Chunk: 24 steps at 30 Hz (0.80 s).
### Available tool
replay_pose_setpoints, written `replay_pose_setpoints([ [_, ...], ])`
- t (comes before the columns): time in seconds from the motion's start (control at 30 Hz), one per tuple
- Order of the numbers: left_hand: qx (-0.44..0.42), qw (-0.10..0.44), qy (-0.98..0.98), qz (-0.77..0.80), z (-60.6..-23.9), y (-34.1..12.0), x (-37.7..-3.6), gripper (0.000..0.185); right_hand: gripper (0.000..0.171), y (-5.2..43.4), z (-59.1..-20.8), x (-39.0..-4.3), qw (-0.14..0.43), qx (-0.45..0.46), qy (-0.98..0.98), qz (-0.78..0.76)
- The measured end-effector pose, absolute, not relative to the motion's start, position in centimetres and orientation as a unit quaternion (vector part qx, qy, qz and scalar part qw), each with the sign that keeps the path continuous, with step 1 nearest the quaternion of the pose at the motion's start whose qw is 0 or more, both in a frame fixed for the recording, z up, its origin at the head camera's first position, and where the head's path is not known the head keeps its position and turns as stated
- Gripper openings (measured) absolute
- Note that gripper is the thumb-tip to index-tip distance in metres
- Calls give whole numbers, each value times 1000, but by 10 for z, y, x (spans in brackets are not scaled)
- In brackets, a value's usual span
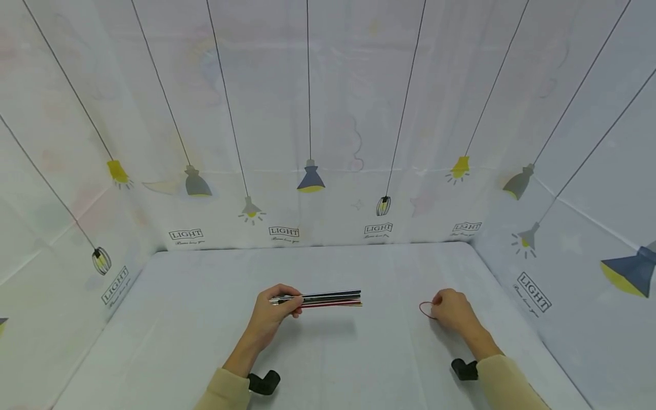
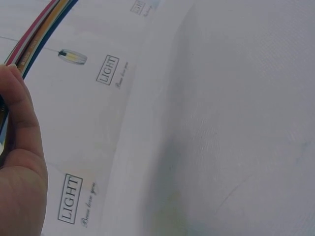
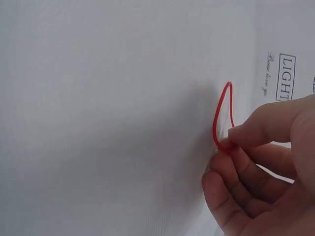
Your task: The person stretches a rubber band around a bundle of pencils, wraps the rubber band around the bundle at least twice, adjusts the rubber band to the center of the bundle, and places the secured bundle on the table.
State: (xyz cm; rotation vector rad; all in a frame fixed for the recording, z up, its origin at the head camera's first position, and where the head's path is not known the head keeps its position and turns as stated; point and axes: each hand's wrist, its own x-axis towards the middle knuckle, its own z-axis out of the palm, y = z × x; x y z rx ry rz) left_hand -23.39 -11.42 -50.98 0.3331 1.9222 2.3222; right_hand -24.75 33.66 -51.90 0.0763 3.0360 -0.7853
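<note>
The left hand (image 1: 274,312) holds a bunch of thin, long sticks (image 1: 333,299). Its fingers are wrapped round the left end, and the other ends poke out toward the right. Some sticks are dark and some are red (the left wrist view shows orange and blue ones too). They may be pencils, but they are too small and blurry to be sure. The bunch is up above the white bench (image 1: 384,364), and a soft shadow lies under it.

The right hand (image 1: 455,312) is well apart from the bunch, over on the right. Its thumb and fingers pinch a thin red loop (image 3: 215,125), which sticks out on the side facing the sticks.

Both arms have pale yellow sleeves (image 1: 507,381), with a black piece (image 1: 263,382) by each wrist. Behind the bench is a pale wall sheet (image 1: 359,74) with hanging lamps (image 1: 310,181) and the word LIGHT (image 1: 284,232) on it.
</note>
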Motion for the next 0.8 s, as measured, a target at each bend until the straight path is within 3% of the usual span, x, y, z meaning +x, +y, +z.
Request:
replay_pose_setpoints([
  [0.8,107,52,631,767,-508,-114,-233,31,5,312,-507,-238,-13,-34,954,-297],
])
